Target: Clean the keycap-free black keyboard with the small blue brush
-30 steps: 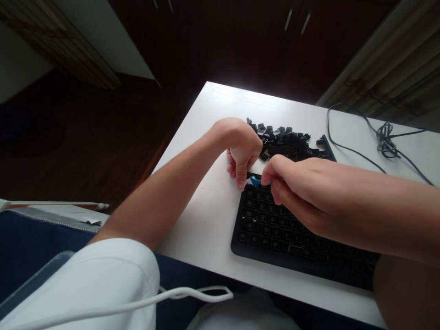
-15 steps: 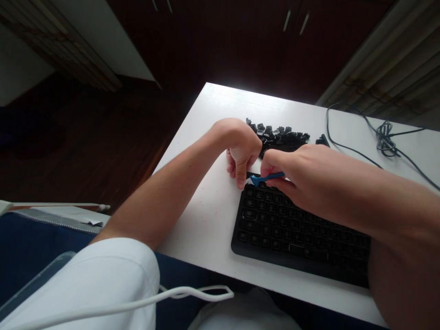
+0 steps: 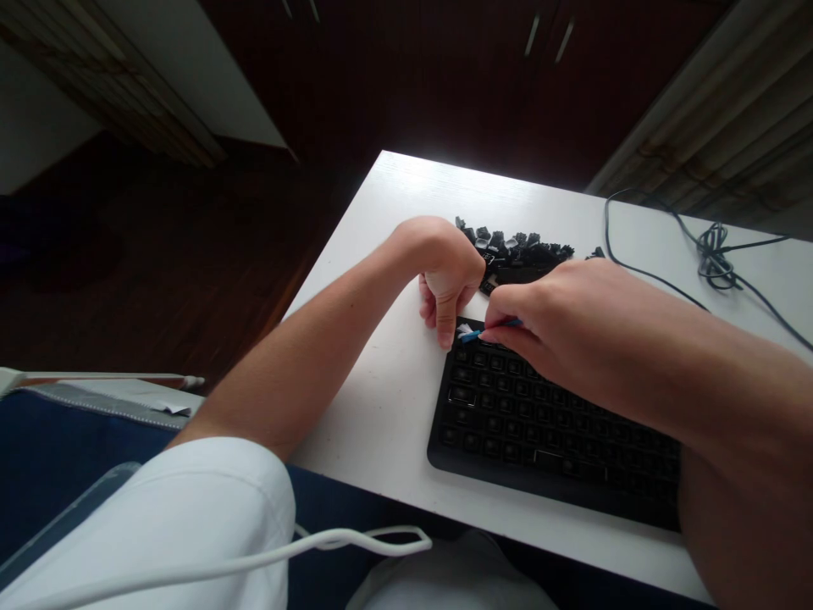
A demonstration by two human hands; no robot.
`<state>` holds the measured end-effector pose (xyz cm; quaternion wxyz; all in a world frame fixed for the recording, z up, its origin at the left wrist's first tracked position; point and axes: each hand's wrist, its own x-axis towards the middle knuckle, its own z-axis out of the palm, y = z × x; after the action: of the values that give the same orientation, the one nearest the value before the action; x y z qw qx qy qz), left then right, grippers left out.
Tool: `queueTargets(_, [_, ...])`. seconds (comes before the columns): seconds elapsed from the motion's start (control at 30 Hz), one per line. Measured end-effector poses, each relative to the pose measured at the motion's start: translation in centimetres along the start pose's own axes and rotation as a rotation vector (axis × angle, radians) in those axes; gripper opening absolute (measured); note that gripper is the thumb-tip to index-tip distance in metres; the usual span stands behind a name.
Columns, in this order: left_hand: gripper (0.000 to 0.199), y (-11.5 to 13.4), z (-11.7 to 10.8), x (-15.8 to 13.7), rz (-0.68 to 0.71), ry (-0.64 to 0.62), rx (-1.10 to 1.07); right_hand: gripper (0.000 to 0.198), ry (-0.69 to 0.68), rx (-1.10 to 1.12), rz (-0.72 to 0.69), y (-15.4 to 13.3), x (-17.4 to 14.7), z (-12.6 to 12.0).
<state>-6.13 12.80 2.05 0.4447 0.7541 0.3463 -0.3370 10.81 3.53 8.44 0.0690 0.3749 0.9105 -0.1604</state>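
A black keyboard [image 3: 508,407] with its keycaps off lies on the white table, its switches bare. At its far left corner is my left hand [image 3: 448,271], wrist sharply bent. The left thumb presses on the corner while the other fingers curl beside the edge. My right hand [image 3: 533,313] pinches a small blue brush [image 3: 471,336] between thumb and fingers. Its white bristles rest on the keyboard's top left switches, close to the left thumb. Most of the brush handle is hidden in the right hand, and my right forearm covers the keyboard's far right part.
Behind the hands lies a heap of loose black keycaps [image 3: 521,250]. A coiled black cable [image 3: 715,254] lies on the right of the white table [image 3: 368,364]. A white cord [image 3: 356,542] hangs near my lap. Dark cabinets [image 3: 432,76] stand beyond.
The brush has shifted slightly and changed its angle, its bristles now splayed on the keyboard. My right hand has moved slightly with it. The left hand stays in place.
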Motion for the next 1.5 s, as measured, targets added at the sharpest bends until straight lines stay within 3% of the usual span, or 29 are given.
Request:
queueTargets(0.3, [0.042,-0.1,-0.1,0.0,-0.007,-0.018,-0.018,0.019,0.023,-0.027,-0.026,0.1,0.9,1.0])
queueTargets(0.63, [0.042,-0.1,0.0,0.0,-0.015,0.003,-0.007,0.023,-0.027,0.064,0.107,0.3,1.1,0.6])
queueTargets(0.9, [0.033,0.1,-0.1,-0.1,-0.023,0.011,-0.024,0.024,-0.074,0.106,0.041,1.1,0.6,0.8])
queueTargets(1.07, [0.026,0.0,-0.1,-0.2,-0.066,0.010,-0.149,0.028,-0.063,0.163,0.006,0.8,0.8,0.5])
queueTargets(1.27, [0.033,-0.2,-0.2,0.0,-0.015,-0.010,-0.040,0.029,-0.123,0.200,0.001,0.9,0.6,0.0])
queueTargets(1.5, [0.033,-0.1,-0.1,0.0,-0.060,-0.004,-0.103,0.021,-0.039,0.095,0.011,1.5,0.8,0.6])
